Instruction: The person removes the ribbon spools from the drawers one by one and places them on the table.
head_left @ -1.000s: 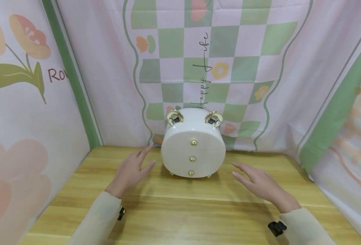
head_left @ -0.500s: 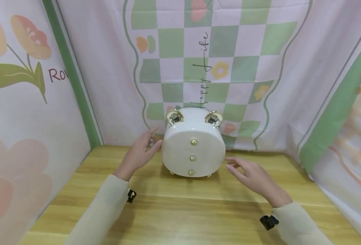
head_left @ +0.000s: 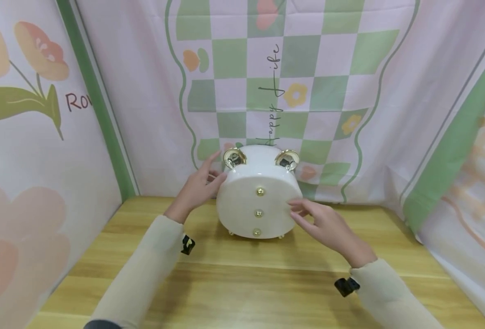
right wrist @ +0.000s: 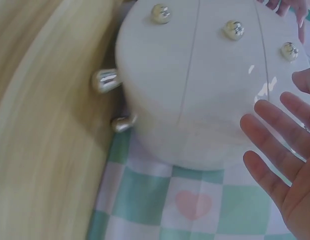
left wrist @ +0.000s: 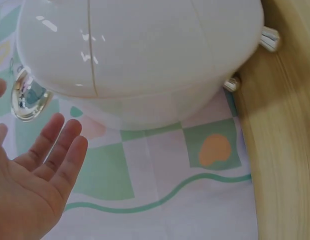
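Observation:
A glossy white rounded drawer box (head_left: pixel 242 201) stands on the wooden table, with gold-rimmed ears, short gold feet and three gold knobs down its front. Thin seams cross that front in the right wrist view. My left hand (head_left: pixel 197 189) is at the box's upper left side, just below the left ear (head_left: pixel 234 158), fingers spread and holding nothing. In the left wrist view that palm (left wrist: pixel 30 195) faces the box. My right hand (head_left: pixel 329 228) hovers by the front's right side, fingers loosely bent; whether they touch is unclear. No object lies in the right palm (right wrist: pixel 300 200).
The wooden table (head_left: pixel 242 283) extends in front of the box. Close behind the box hangs a checked green and white curtain (head_left: pixel 263 91). Patterned cloth walls the left (head_left: pixel 41 160) and right sides. A black wrist device (head_left: pixel 346 287) sits at the right sleeve.
My left hand has moved up and right to the box's upper left side. My right hand has moved left and slightly up toward the front. The box has stayed put.

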Demonstrator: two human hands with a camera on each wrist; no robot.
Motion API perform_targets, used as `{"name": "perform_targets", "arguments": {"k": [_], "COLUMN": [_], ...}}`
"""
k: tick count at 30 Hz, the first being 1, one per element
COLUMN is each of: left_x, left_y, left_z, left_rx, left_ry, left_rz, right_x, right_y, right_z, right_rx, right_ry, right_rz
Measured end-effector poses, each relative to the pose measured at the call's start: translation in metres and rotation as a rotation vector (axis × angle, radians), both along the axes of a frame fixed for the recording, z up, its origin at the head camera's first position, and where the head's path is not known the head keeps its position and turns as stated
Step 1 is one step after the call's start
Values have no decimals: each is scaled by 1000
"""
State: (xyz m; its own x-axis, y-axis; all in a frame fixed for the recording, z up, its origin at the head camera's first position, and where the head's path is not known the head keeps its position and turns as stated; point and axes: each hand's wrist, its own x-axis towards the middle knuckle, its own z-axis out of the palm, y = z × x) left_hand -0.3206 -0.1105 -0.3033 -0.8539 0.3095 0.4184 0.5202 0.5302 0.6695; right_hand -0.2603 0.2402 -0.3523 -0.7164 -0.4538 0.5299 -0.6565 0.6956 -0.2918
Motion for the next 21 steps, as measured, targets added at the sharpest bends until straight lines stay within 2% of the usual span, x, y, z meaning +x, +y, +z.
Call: {"name": "perform_targets", "arguments": {"k": [6,13,21], "left_x": [-4,-8,-11], "left_y": [7,15,20], "left_z": [7,11,14], "left_rx": [26,80,104], "left_ry": [-46,-39,-91], "left_rz": [-8,-45,-28], "right_x": [-6,-11,-20], "right_y": [-15,-29,-42], "right_z": [6,12,15], "right_rx": [-60,-124,-221], "right_ry": [-9,-71,-46], "right_rz": [61,81,111]}}
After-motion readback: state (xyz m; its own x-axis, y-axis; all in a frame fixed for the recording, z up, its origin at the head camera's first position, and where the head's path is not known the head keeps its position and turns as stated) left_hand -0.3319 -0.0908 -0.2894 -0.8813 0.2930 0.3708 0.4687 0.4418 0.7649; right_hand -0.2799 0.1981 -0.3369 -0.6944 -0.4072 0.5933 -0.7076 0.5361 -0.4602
